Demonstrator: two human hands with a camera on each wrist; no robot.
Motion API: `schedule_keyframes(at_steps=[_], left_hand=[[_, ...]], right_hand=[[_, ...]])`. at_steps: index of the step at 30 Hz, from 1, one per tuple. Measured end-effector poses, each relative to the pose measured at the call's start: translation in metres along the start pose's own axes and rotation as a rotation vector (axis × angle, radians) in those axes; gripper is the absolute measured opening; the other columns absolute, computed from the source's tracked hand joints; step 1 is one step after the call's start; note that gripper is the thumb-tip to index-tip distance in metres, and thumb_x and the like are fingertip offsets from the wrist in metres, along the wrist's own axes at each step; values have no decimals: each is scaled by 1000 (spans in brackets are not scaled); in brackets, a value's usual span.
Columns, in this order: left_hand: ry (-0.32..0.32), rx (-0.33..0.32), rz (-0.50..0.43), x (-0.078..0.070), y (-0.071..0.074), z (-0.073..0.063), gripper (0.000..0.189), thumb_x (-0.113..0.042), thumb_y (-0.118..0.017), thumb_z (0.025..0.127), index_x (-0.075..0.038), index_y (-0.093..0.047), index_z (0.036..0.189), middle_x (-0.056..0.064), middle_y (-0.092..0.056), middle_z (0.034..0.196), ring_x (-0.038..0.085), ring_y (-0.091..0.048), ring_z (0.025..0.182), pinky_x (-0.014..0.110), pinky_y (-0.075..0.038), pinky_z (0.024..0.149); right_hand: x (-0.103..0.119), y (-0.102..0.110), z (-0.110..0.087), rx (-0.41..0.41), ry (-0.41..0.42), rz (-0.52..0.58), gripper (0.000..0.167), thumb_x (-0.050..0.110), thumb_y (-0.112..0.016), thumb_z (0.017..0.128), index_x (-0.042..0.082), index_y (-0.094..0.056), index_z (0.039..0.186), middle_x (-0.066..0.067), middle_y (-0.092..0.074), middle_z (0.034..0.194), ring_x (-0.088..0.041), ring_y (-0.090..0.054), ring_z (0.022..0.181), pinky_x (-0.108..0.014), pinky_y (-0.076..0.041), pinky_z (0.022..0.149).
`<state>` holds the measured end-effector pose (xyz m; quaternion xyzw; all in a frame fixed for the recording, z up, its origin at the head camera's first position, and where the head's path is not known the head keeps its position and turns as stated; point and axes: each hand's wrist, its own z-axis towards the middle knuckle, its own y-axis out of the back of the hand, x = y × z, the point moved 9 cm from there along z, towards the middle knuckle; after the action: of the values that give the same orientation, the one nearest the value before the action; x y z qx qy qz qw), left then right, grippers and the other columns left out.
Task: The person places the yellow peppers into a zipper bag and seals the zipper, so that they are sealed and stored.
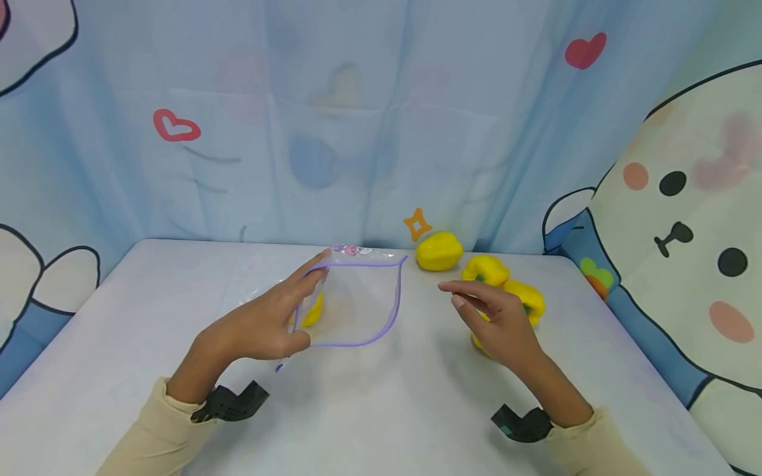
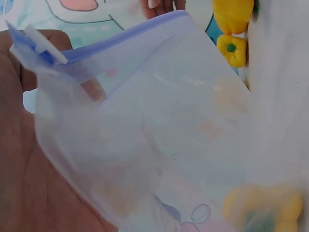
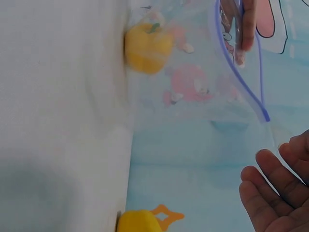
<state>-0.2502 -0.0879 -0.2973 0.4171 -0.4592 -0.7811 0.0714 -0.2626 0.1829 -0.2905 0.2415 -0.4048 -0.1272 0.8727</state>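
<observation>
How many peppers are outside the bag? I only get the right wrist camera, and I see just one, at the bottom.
Observer: The head view shows at least three yellow peppers to the right of the bag.

Operator: Is my right hand in front of any of them?

Observer: Yes, in the head view it partly covers some of the yellow ones.

Operator: Cool! Is anything stuck on the purple zip?

Observer: Yes, the left wrist view shows a small white clip on it, close to the left hand.
</observation>
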Motion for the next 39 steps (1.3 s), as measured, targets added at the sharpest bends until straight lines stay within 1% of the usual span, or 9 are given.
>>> schedule_keyframes(at_steps=[3,5,8,14,20,24,31,36,39], left_hand=[[1,0,3,1,0,0,88,-5,-51,74,-2,-16,154,-6,1,162,16,-20,143,46,-33,106],[2,1,5,2,-1,0,88,-6,-51,74,-2,-16,154,-5,1,162,16,-19,143,46,-33,106],[3,1,6,3,-1,1,87,-6,-51,74,0,-16,154,-4,0,162,17,-20,143,46,-33,106],[-3,2,6,2,-1,0,87,-5,-51,75,0,-16,154,-3,0,162,18,-20,143,47,-32,107],[-10,-5,4,1,2,0,88,-6,-51,74,-1,-15,154,-2,-1,162,19,-25,141,46,-34,106],[-22,-6,-1,1,2,0,87,-6,-50,74,-1,-16,154,-2,-2,162,18,-26,141,46,-34,105],[-23,-8,-6,3,2,0,86,-6,-48,73,0,-17,153,-2,-2,162,18,-27,140,45,-34,105],[-5,-5,-9,5,2,-1,86,-7,-49,74,2,-18,153,-3,-2,162,18,-24,141,46,-33,106],[-10,-8,-7,5,3,0,85,-7,-49,73,2,-19,153,-3,-2,162,18,-26,140,46,-34,105]], right_hand=[[-9,7,-8,-4,-70,-36,27,0,-59,93,6,-68,118,-4,-68,115,-5,-61,105,-18,-48,87],[-14,11,-13,-2,-96,-70,27,2,-60,94,7,-69,119,-4,-68,115,-3,-60,105,-17,-48,86],[-21,19,-21,1,-116,-106,26,3,-60,94,7,-69,118,-4,-69,115,-2,-60,105,-16,-47,85],[-37,35,-38,-10,-150,-174,25,4,-60,94,6,-69,118,-4,-69,113,-7,-60,106,-13,-47,83],[-46,51,-52,-30,-169,-232,26,4,-60,94,4,-68,119,-7,-69,114,4,-56,107,-10,-44,84],[-50,63,-61,-58,-182,-244,28,3,-61,93,3,-67,120,-11,-68,116,7,-54,109,-9,-43,84],[-70,80,-73,-97,-273,-303,30,11,-62,94,3,-65,124,-13,-66,120,13,-50,110,-7,-43,80],[-84,85,-76,-96,-309,-269,33,12,-62,94,3,-64,126,-17,-64,123,10,-51,110,-9,-45,78],[-94,84,-78,-83,-362,-273,34,17,-62,95,3,-63,127,-16,-63,124,10,-49,110,-8,-45,78]])
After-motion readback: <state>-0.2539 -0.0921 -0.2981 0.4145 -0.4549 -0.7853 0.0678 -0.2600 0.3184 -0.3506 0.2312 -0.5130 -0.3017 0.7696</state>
